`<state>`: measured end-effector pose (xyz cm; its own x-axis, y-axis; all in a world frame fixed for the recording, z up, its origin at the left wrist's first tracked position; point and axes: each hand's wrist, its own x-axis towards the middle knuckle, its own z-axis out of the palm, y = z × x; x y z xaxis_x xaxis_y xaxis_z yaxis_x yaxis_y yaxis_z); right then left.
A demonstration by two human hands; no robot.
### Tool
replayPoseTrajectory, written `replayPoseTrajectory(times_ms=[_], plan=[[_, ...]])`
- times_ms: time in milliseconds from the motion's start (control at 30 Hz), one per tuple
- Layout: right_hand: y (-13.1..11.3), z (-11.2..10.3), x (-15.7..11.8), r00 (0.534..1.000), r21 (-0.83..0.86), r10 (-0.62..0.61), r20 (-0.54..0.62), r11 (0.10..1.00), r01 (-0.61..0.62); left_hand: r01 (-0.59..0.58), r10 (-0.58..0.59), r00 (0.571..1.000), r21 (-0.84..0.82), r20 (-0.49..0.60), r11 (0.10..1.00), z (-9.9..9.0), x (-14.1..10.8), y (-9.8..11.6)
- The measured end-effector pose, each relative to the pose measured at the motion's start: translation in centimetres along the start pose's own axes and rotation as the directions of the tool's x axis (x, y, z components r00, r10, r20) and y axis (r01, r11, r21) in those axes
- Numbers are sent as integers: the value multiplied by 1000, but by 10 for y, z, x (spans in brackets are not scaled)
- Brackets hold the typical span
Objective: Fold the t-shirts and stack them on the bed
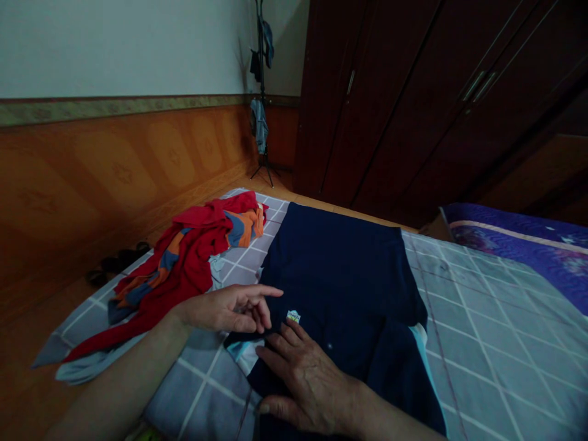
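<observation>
"Both empty?"
"Yes: left hand (232,311) loosely curled over the edge of the shirt (340,269), right hand (309,373) flat on it, atop the sheet (487,300)."
"Risk?"
"Dragging the right could ruck it; a wide left sweep might catch the red heap (195,269)."

Garment (340,263): dark cloth, matt and smooth; its badge (293,316) – printed or stitched, too small to tell. Clothes (197,245): soft, matt cloth, rumpled. Sheet (478,318): thin, matt woven cloth, finely creased. Wardrobe (381,110): dark wood or wood-like panels with a dull sheen; handles (473,86) – bright, smooth metal. Wall: upper part (124,49) smooth and matt, lower panelling (124,147) glossy, tile-like.
</observation>
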<state>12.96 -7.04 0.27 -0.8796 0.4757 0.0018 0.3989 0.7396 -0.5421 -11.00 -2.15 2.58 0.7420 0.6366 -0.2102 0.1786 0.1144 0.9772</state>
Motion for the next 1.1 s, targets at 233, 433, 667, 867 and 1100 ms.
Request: replayPoseTrajectory(times_ms=[233,433,667,867,1100], plan=[[1,7,-1,998,-17,3,-62,1000,-4,103,66,925,414,-375,904,-8,8,-11],[5,10,0,970,19,-52,-239,998,59,69,70,985,733,-157,677,8,12,-10],[9,11,2,868,59,-75,-491,991,119,-43,116,993,811,-30,583,16,12,-10],[13,11,4,779,96,-34,-627,988,120,-102,93,994,813,59,573,18,9,-6],[15,12,8,802,91,32,-597,995,28,9,345,928,934,-141,357,15,19,-15]])
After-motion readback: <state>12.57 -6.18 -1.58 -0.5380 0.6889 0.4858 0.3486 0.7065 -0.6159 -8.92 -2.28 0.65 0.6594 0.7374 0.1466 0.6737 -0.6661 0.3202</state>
